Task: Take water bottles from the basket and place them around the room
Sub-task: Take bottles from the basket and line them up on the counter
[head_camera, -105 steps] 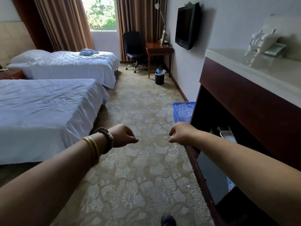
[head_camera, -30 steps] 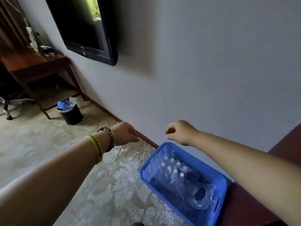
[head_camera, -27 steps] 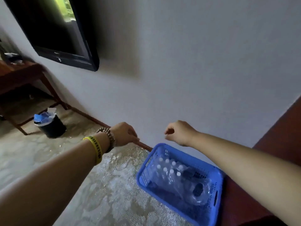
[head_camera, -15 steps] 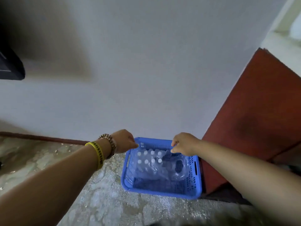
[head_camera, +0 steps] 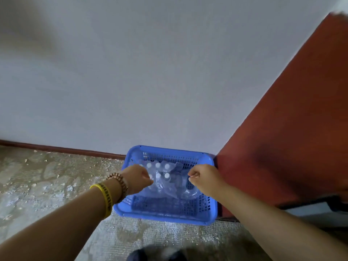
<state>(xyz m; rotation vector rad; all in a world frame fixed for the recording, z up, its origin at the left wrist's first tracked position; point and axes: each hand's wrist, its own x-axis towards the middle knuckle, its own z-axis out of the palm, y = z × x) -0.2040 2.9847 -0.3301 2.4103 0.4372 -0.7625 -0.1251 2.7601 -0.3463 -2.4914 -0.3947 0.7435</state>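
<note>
A blue plastic basket (head_camera: 165, 217) stands on the carpet against the wall. Inside it, a pack of clear water bottles (head_camera: 162, 171) with white caps sits in loose plastic wrap. My left hand (head_camera: 138, 178), with a bead bracelet and a yellow band on the wrist, hovers over the basket's left side, its fingers curled, close to the bottle caps. My right hand (head_camera: 203, 178) hovers over the right side, also curled, just above the crumpled wrap. Neither hand visibly holds anything.
A red-brown wooden cabinet side (head_camera: 286, 129) rises directly right of the basket. A plain white wall (head_camera: 131, 72) with a dark baseboard (head_camera: 56, 148) runs behind it. Patterned carpet (head_camera: 47, 185) stretches to the left and toward me.
I have turned from the room toward the wall and come up close to the basket. Both hands have lowered from above its far rim to just over the bottles.
</note>
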